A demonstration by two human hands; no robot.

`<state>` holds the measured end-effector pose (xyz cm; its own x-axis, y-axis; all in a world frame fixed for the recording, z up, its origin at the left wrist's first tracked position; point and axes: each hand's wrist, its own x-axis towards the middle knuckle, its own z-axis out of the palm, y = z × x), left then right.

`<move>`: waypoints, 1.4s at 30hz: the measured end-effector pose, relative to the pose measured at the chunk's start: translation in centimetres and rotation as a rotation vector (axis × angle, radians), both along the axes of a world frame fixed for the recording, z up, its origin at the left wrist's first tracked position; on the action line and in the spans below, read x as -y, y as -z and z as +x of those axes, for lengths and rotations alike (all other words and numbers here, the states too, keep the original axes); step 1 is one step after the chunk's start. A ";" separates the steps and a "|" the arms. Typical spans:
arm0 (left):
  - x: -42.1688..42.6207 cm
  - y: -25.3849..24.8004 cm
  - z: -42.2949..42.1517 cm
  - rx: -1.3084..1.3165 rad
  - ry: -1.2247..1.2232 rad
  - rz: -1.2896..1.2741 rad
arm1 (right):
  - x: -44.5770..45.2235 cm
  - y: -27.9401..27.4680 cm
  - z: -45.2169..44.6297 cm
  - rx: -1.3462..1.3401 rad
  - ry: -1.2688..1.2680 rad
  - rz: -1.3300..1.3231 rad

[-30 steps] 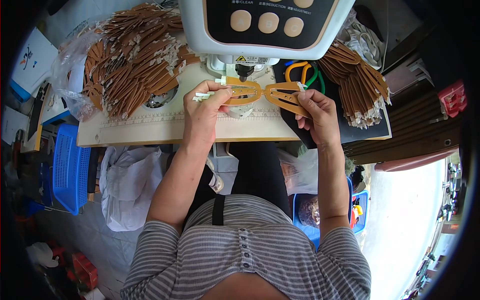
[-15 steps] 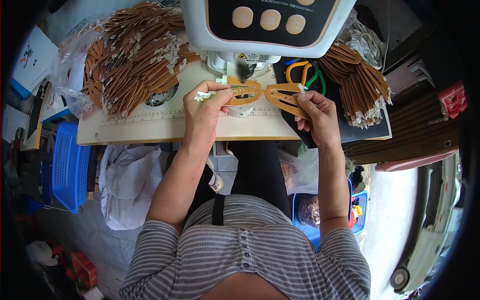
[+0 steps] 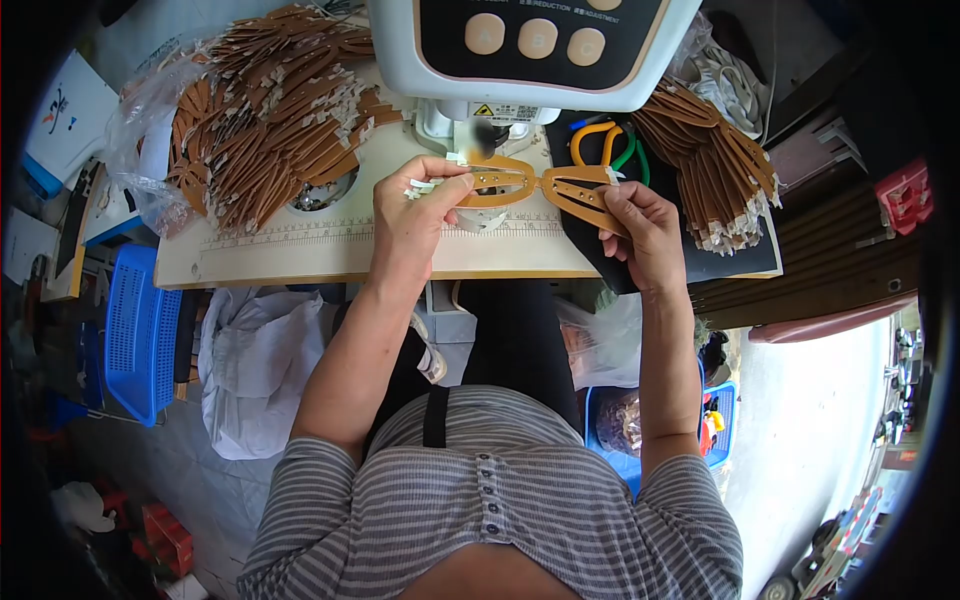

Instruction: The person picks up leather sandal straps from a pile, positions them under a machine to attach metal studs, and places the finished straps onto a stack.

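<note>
Both hands hold one tan leather-like strap piece point(image 3: 508, 200), with two elongated cut-out halves joined at a narrow middle. Small metal studs dot it, and white tape tabs stick out at its ends. My left hand point(image 3: 408, 222) pinches the left end between thumb and fingers. The right end is in the closed grip of my right hand point(image 3: 648, 232). Behind the piece, close to its left half, is the blurred dark working tip point(image 3: 487, 140) of a white machine point(image 3: 400, 55). Whether the tip touches the piece cannot be told.
Piles of similar brown pieces lie on the left point(image 3: 270, 120) and right point(image 3: 715, 160) of the worktable point(image 3: 300, 262). Orange-and-green-handled pliers point(image 3: 598, 145) rest on a black mat point(image 3: 705, 262). A blue basket point(image 3: 140, 335) stands lower left, and a blue bin point(image 3: 620, 465) lower right.
The strap piece and both hands have shifted slightly right, with the grips kept. Its right half tilts a little more. Outside at far right, the large pale vehicle has left view.
</note>
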<state>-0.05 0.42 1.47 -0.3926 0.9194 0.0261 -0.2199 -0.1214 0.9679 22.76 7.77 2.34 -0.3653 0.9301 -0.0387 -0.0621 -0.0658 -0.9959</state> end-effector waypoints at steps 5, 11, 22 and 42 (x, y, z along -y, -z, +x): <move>-0.2 0.2 0.0 0.026 -0.034 0.020 | 0.0 -0.2 0.1 0.031 -0.015 0.001; 0.0 0.5 -0.9 0.052 0.069 -0.005 | 0.2 0.0 0.3 0.016 -0.033 0.023; 4.0 1.4 -2.6 -0.638 -0.039 0.597 | 3.1 -0.6 1.0 0.370 0.152 1.388; 2.4 -3.5 -9.5 -1.123 -0.492 0.177 | -2.1 -10.2 11.7 0.158 0.536 0.555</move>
